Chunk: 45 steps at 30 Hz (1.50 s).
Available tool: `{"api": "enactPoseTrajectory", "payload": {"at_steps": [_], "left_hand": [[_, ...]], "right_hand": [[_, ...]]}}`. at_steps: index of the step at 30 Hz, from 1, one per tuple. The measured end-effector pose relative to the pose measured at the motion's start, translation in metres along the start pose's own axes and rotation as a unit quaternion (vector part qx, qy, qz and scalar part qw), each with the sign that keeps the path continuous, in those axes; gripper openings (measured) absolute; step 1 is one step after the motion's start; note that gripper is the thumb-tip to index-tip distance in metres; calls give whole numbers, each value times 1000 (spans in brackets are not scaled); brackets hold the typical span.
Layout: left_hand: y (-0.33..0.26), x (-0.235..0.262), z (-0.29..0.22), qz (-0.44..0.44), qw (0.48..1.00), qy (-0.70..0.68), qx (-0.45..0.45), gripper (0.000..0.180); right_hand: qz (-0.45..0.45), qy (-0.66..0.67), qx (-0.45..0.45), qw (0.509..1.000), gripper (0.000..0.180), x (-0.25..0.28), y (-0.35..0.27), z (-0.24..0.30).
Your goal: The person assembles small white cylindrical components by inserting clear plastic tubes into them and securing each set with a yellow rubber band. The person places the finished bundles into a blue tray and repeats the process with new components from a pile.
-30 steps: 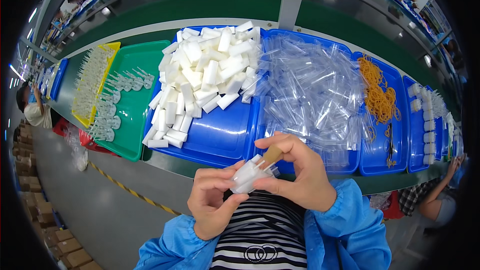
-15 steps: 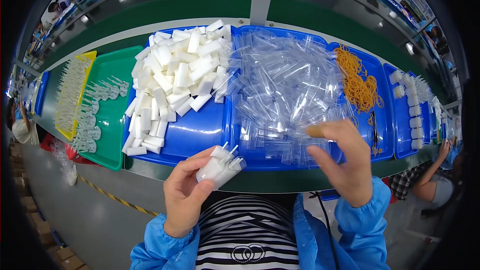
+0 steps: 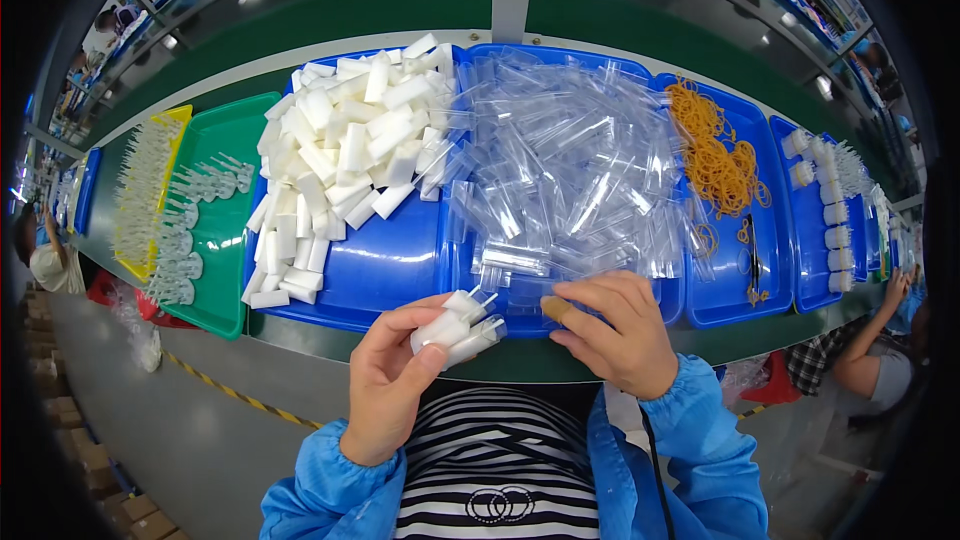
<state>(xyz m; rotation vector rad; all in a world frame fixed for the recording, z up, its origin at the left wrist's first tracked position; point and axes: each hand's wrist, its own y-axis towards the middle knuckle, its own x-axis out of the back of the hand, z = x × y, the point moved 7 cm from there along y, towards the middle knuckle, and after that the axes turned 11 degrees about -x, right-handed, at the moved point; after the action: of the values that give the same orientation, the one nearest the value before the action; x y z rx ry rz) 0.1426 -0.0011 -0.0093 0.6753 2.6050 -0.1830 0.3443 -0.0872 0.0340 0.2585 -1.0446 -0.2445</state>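
Observation:
My left hand (image 3: 390, 370) is closed around a small bundle of white foam blocks (image 3: 440, 332) in clear plastic, with thin pins sticking out of its upper right end. To its right, my right hand (image 3: 618, 332) has its thumb and index finger brought close together, a tan cover on the index fingertip. A clear plastic sleeve (image 3: 528, 292) shows at those fingertips, apparently pinched there, though its outline is faint against the blue tray. The two hands are close but apart, above the front edge of the trays.
White foam blocks (image 3: 345, 140) are heaped in a blue tray; clear sleeves (image 3: 570, 160) fill the one beside it. Rubber bands (image 3: 715, 155) and tweezers (image 3: 754, 265) lie in another. Green (image 3: 215, 280) and yellow (image 3: 178, 155) trays at left hold clear pronged parts. Other people work nearby.
My right hand has moved left and down from the sleeve heap toward my left hand, its fingers drawing closer together. My left hand has shifted slightly right with the foam bundle.

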Motion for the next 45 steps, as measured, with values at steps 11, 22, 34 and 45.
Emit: {"api": "enactPoseTrajectory", "payload": {"at_steps": [11, 22, 34, 45], "left_hand": [[-5, -8, -13, 57, 987, 128, -75, 33], [-1, -3, -23, 14, 973, 188, -136, 29], [-3, 7, -27, -12, 975, 158, -154, 30], [-7, 3, -22, 10, 985, 88, -151, 26]], "right_hand": [[16, -80, 52, 995, 25, 8, 7, 5], [-5, -190, -12, 982, 22, 4, 40, 25], [75, -61, -18, 995, 22, 17, 58, 45], [46, 413, -210, 885, 25, 11, 51, 19]]}}
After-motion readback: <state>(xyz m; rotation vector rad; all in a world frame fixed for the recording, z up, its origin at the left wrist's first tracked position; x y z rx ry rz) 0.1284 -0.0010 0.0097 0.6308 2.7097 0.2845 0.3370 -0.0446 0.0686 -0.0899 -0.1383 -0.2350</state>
